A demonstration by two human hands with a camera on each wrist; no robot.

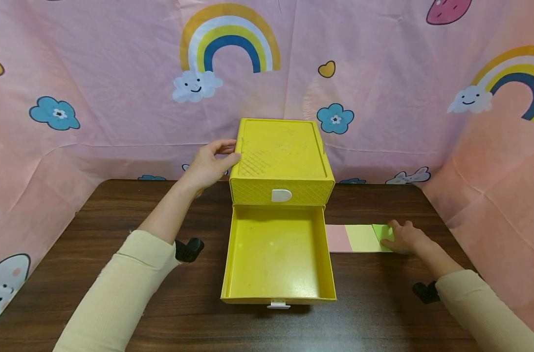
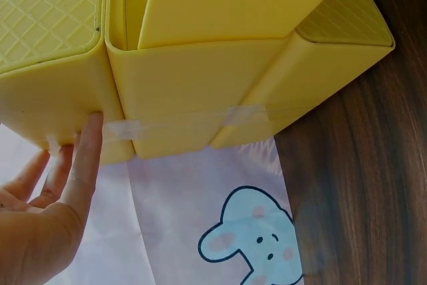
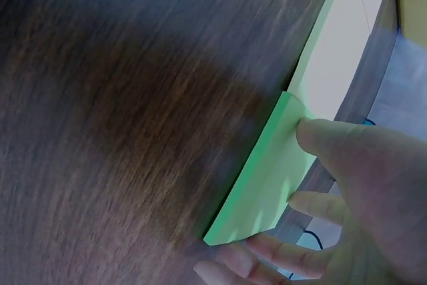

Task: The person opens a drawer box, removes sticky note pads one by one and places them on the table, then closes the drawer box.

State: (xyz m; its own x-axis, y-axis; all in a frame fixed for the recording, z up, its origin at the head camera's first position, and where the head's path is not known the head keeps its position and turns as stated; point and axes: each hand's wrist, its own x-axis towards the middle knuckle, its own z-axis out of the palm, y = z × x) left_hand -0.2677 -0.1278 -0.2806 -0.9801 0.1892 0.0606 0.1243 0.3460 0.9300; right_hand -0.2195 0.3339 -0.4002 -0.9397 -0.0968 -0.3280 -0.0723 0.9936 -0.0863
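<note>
A yellow two-drawer box (image 1: 281, 149) stands on the table, its lower drawer (image 1: 278, 254) pulled out with a bare floor inside. My left hand (image 1: 211, 161) rests on the box's left side, thumb at the top edge; in the left wrist view its fingers (image 2: 83, 165) lie fairly straight against the wall. To the right of the drawer lies a row of sticky note pads: pink (image 1: 337, 238), yellow (image 1: 361, 238) and green (image 1: 383, 234). My right hand (image 1: 408, 237) touches the green pad, thumb (image 3: 320, 135) on it and the other fingers spread about its edges.
The dark wooden table (image 1: 170, 303) runs under everything. Behind it hangs a pink printed cloth (image 1: 139, 58), close to the back of the box. The drawer's white handle (image 1: 278, 305) juts toward the front. Clear tape (image 2: 247, 115) runs across the side of the box.
</note>
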